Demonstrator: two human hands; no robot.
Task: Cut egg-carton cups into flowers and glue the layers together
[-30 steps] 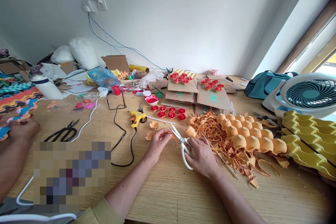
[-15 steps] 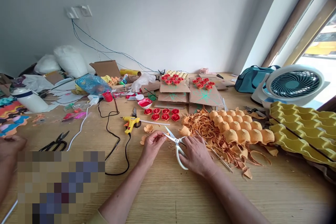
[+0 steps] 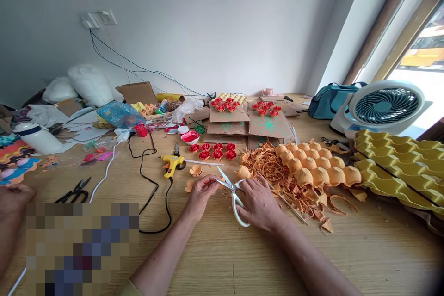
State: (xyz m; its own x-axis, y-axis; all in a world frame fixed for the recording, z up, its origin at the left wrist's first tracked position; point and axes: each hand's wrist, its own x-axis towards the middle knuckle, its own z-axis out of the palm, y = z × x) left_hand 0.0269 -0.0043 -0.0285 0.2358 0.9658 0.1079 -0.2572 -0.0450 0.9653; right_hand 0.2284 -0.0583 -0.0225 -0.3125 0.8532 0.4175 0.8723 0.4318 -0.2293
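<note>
My right hand [image 3: 259, 204] grips white-handled scissors [image 3: 231, 190] with the blades apart, pointing up and left. My left hand [image 3: 201, 191] pinches a small orange piece of egg-carton at the blade tips; most of that piece is hidden by my fingers. Both hands rest on the wooden table [image 3: 243, 254]. Just right of my right hand lies a heap of orange carton trimmings [image 3: 274, 171] and an orange egg tray [image 3: 319, 166]. Two cut orange cups [image 3: 195, 170] lie beyond my left hand.
A yellow glue gun [image 3: 171, 164] with a black cord, red paper roses [image 3: 212, 150], cardboard sheets [image 3: 267, 125] with more roses, yellow egg trays [image 3: 398, 162], a fan [image 3: 385, 108], black scissors [image 3: 74, 189]. Another person's hand [image 3: 15, 194] is at far left.
The view has swung slightly right and down. My hands keep the same hold on scissors and orange piece, with only a small shift on the table.
</note>
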